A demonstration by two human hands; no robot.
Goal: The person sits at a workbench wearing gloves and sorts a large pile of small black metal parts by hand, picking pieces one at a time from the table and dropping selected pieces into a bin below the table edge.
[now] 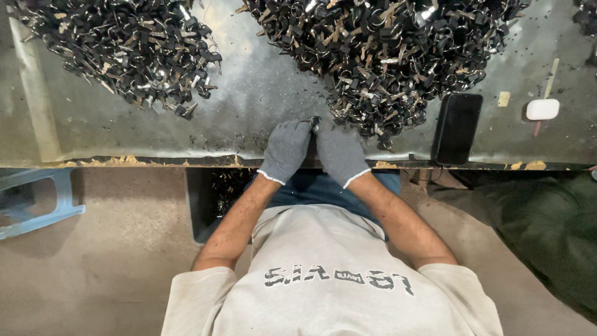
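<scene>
Both grey-gloved hands pinch one small black-headed metal key (314,121) at the tabletop (249,106) edge.
Left hand (286,149), right hand (339,154) closed together on it, just beside the big pile of black-headed keys (379,50); second pile (124,50) sits apart.
</scene>
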